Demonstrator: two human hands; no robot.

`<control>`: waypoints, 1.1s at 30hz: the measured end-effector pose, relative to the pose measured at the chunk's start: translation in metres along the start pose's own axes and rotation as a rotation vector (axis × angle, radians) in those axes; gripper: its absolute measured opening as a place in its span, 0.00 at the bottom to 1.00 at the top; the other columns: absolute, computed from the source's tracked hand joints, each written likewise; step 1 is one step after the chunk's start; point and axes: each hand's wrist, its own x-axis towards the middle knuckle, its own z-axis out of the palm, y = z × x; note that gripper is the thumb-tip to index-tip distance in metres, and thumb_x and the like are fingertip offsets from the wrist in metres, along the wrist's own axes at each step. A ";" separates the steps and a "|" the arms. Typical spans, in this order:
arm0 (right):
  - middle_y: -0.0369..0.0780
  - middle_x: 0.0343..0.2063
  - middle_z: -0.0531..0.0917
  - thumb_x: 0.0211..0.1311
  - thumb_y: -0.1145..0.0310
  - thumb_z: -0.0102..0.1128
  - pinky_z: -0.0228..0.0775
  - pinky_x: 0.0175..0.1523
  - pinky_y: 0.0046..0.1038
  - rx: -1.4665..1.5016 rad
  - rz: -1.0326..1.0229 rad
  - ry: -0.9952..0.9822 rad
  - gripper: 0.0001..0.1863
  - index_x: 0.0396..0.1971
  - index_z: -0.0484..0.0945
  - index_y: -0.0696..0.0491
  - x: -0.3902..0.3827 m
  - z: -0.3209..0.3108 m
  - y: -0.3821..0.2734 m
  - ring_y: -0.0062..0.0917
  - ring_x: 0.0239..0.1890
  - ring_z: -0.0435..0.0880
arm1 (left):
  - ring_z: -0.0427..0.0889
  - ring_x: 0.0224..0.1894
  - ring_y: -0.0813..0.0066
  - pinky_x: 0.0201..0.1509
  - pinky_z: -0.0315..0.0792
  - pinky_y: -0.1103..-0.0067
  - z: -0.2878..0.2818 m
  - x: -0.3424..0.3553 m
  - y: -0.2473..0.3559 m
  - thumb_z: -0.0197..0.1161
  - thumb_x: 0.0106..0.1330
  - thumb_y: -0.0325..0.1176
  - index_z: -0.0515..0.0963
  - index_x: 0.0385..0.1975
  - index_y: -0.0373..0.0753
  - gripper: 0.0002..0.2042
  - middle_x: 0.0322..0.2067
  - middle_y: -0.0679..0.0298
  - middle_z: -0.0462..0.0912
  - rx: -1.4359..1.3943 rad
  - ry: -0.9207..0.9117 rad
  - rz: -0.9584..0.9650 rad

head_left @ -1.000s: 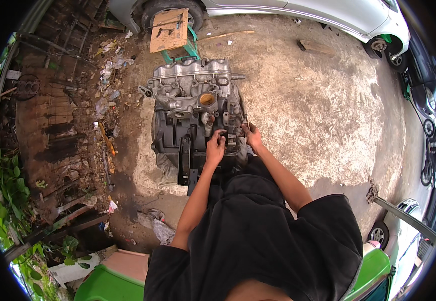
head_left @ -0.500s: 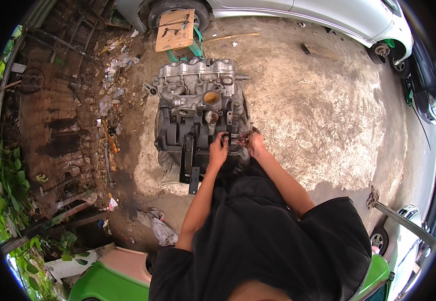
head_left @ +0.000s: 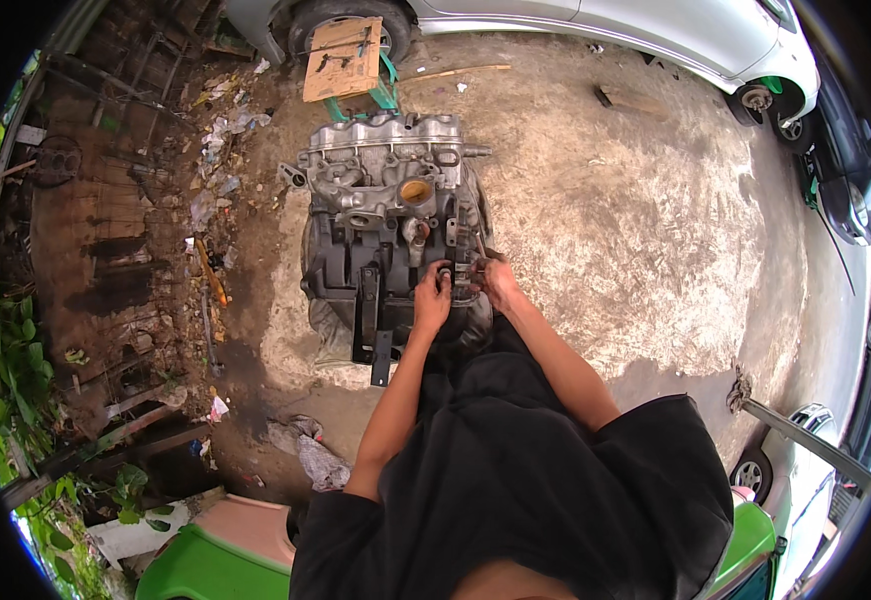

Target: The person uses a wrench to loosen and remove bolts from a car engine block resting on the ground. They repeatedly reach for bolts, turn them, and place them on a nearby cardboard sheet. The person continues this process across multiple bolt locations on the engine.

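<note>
A grey metal car engine stands on the ground in front of me. My left hand is at its near right part, thumb and fingers closed around a small round metal piece that they partly cover. Just to its right, my right hand has its fingers curled together at the engine's right side. A thin metal shaft seems to rise from these fingers, too small to name. Left of my hands, a black metal bracket runs down the engine's near side, with a flat black plate at its lower end.
Behind the engine is a green stool with a wooden board on top, bearing small dark items. A silver car stands beyond it. Litter lies along the left, and a crumpled cloth lies behind my left elbow.
The whole view has shifted slightly, so the engine sits a little more to the left. My right hand has turned a little, and a thin shaft shows above its fingers. My left hand keeps its place.
</note>
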 end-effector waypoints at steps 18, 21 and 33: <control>0.45 0.30 0.87 0.66 0.76 0.48 0.75 0.29 0.31 -1.026 -0.575 0.068 0.22 0.59 0.73 0.59 0.013 -0.054 0.017 0.26 0.23 0.83 | 0.81 0.29 0.64 0.37 0.74 0.68 -0.006 0.004 0.006 0.52 0.78 0.37 0.75 0.56 0.39 0.14 0.25 0.57 0.77 -0.024 -0.058 -0.053; 0.45 0.28 0.87 0.65 0.77 0.50 0.76 0.30 0.32 -1.048 -0.599 0.062 0.24 0.62 0.72 0.59 0.001 -0.049 0.015 0.28 0.22 0.84 | 0.82 0.30 0.60 0.38 0.74 0.66 -0.008 0.004 0.009 0.51 0.78 0.37 0.75 0.56 0.40 0.14 0.26 0.55 0.79 -0.013 -0.071 -0.080; 0.47 0.29 0.85 0.65 0.74 0.61 0.75 0.33 0.31 -1.071 -0.877 -0.027 0.14 0.50 0.80 0.57 -0.025 -0.027 -0.012 0.32 0.26 0.84 | 0.80 0.27 0.73 0.35 0.74 0.73 -0.005 0.005 0.005 0.54 0.77 0.35 0.77 0.54 0.39 0.12 0.24 0.62 0.74 -0.007 -0.034 -0.073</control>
